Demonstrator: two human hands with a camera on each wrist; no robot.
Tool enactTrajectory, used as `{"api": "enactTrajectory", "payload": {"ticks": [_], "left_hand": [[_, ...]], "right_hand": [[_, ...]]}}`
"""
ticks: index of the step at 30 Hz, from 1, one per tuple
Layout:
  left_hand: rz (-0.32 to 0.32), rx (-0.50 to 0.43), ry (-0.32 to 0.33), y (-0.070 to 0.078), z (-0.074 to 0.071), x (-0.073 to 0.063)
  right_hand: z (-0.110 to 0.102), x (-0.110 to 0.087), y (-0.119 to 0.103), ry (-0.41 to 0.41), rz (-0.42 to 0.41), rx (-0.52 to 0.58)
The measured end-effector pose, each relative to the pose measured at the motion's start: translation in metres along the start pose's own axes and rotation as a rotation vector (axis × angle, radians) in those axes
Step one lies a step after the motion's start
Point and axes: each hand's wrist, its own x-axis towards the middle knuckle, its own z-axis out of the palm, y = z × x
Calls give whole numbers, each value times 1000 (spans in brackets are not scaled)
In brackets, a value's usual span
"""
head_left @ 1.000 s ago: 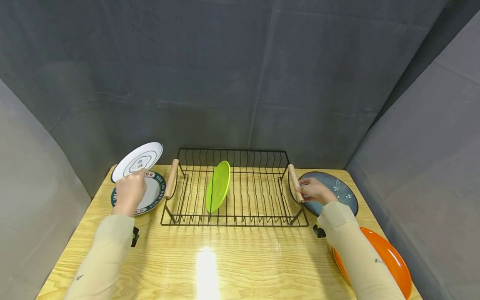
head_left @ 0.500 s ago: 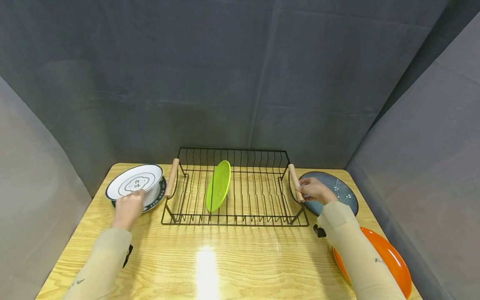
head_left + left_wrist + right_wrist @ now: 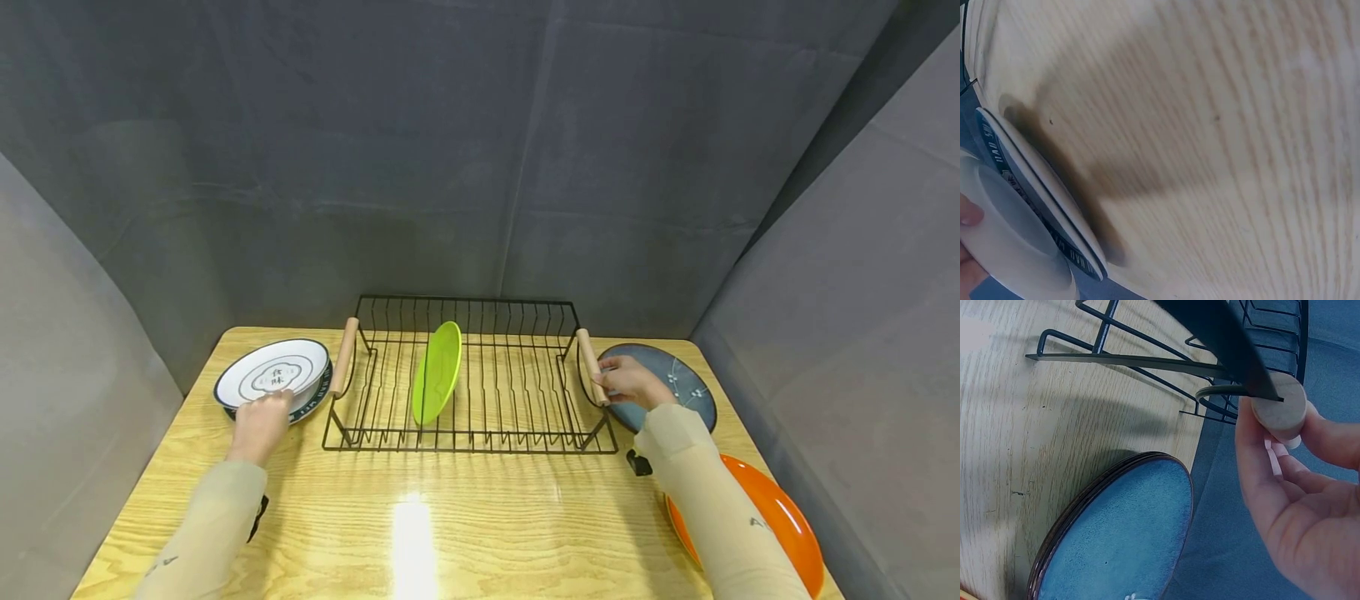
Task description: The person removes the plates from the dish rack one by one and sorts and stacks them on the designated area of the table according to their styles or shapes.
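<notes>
In the head view my left hand (image 3: 262, 421) holds a white plate (image 3: 247, 375) with a dark rim and printed characters by its near edge. This plate is held just over another plate with a lettered dark green border (image 3: 303, 411). The left wrist view shows the underside of the held plate (image 3: 1016, 250) with my fingers (image 3: 967, 211) on it, the bordered plate (image 3: 1094, 272) beside it. My right hand (image 3: 630, 382) grips the right wooden handle (image 3: 587, 354) of a black wire dish rack (image 3: 468, 451). Up close, thumb and fingers wrap round that handle (image 3: 1279, 409).
A lime green plate (image 3: 442, 371) stands on edge in the rack's left half. Several blue plates (image 3: 1116, 531) are stacked beside the right handle. An orange plate (image 3: 780, 517) lies at the front right, partly under my sleeve. Grey cloth walls (image 3: 450, 167) enclose the wooden table (image 3: 487, 533).
My left hand has lowered the white plate and tilted it flatter over the bordered plate, then shifted it slightly nearer me. My right hand has stayed on the rack handle.
</notes>
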Motion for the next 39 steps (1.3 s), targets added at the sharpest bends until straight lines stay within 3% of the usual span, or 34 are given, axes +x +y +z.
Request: {"api": "enactTrajectory", "payload": {"ticks": [8, 14, 23, 32, 39], "left_hand": [[13, -32, -63, -3, 10, -4], [-3, -87, -159, -4, 10, -3], [-39, -154, -239, -2, 9, -1], [-74, -203, -240, -4, 20, -3], [-95, -234, -252, -3, 18, -1]], "right_hand": [[1, -2, -1, 3, -5, -6], [1, -3, -1, 4, -9, 2], [0, -2, 0, 5, -1, -8], [1, -2, -1, 9, -3, -9], [1, -1, 0, 8, -3, -6]]}}
